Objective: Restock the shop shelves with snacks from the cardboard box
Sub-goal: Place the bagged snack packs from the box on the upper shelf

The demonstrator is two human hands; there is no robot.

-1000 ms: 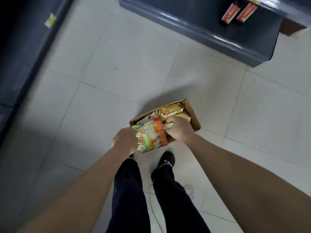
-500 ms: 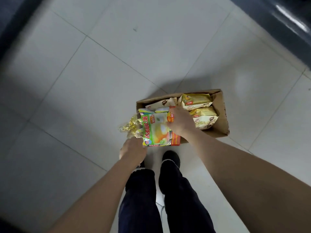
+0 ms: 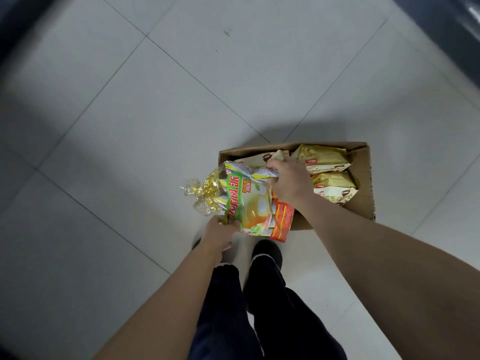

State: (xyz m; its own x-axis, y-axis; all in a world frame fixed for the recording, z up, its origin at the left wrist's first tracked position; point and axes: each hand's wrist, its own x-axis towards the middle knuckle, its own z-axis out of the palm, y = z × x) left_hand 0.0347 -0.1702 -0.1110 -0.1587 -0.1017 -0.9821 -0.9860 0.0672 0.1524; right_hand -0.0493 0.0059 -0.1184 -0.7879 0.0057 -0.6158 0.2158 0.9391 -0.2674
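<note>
A low cardboard box lies on the tiled floor in front of my feet. Inside it lie several yellow and white snack packets. Over the box's left end I hold a bundle of green and red snack bags, with a gold-patterned clear bag at its left side. My left hand grips the bundle from below. My right hand is closed on its top edge, and a white packet corner shows above the fingers.
Pale floor tiles spread all around the box. A dark shelf base crosses the top right corner, and another dark edge runs along the top left. My dark trousers and black shoes stand just behind the box.
The view has tilted down and the shelf has slid out of sight. The snack bundle has come up and left out of the box, and my left hand has shifted beneath it.
</note>
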